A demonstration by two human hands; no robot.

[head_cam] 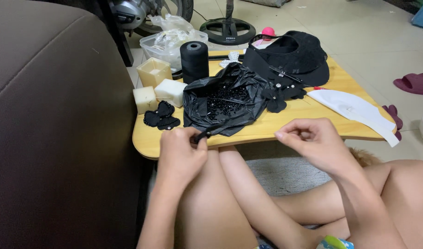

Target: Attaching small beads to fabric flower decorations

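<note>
Our left hand fingers pinch a thin black piece angled up-right toward the bead bag on the wooden worktop, right hand fingers curled closed, above tiled floor.

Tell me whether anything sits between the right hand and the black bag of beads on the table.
Nothing visible does. The right hand hovers at the table's near edge; only bare wood lies between it and the black bag of beads. The left hand pinches a small black piece beside the bag.
</note>
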